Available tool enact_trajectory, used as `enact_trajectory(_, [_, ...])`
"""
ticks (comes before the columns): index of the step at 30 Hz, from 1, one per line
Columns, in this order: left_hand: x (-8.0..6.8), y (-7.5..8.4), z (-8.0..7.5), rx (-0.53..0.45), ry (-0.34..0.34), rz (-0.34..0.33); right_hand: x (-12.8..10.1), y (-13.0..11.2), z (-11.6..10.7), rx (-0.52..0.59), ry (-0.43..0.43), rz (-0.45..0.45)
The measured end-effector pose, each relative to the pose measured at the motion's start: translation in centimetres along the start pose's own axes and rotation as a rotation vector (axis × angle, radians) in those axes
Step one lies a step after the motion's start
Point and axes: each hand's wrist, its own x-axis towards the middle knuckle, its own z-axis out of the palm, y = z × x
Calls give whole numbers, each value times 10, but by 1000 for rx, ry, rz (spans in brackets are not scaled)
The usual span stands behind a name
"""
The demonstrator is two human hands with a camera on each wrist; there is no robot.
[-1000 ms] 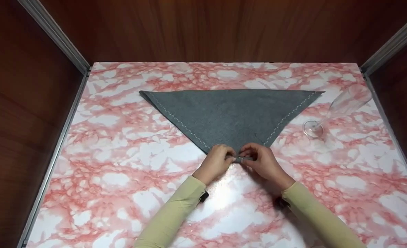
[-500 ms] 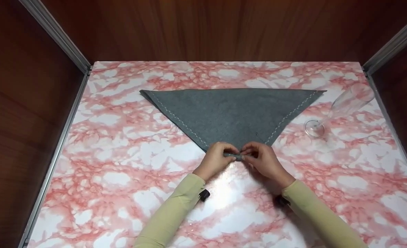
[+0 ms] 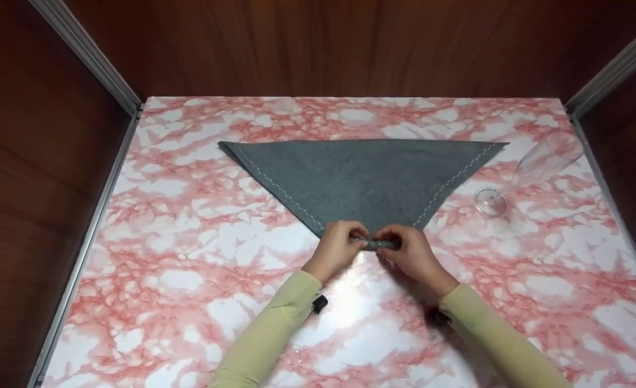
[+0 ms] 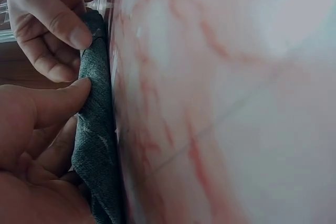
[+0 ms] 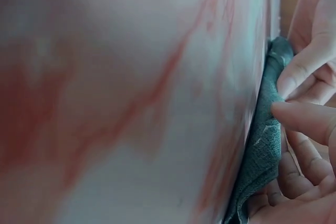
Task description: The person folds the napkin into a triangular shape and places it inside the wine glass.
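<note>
Both hands have crept a little up the cloth since a second ago, and the rolled tip between them has grown slightly fatter. From the head view, the left hand (image 3: 338, 247) and right hand (image 3: 410, 252) each pinch the small roll at the near point of the gray napkin (image 3: 361, 178), which lies as a triangle mid-counter, its long fold toward the far edge. A judgement: the roll is tight and tiny, so uneven pressure could let it skew or spring loose. The champagne flute (image 3: 533, 170) lies on its side near the counter's right edge, well apart, though a nudge might roll it. The pink-marbled counter (image 3: 188, 269) sits between dark wood walls with metal rails. In the left wrist view, thumb and fingers (image 4: 71, 32) curl round the rolled napkin (image 4: 97, 145) against the counter (image 4: 220, 103). The right wrist view shows the same: fingertips (image 5: 294, 80) pressing the roll (image 5: 262, 150).
</note>
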Motion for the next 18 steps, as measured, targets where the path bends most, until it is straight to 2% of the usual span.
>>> enact_trajectory(4, [1,1,0,5,4,6,2,2,-1,-50,4,3])
enact_trajectory(10, [2,2,-1,-10,-1,2,5,1,-4,-59,-21,34])
enact_trajectory(15, [2,1,-5,-84,-46,7,7,0,-7,-38,-49,53])
enact_trajectory(18, [2,-2,-7,-86,-80,17,8,-1,-9,-36,-68,62])
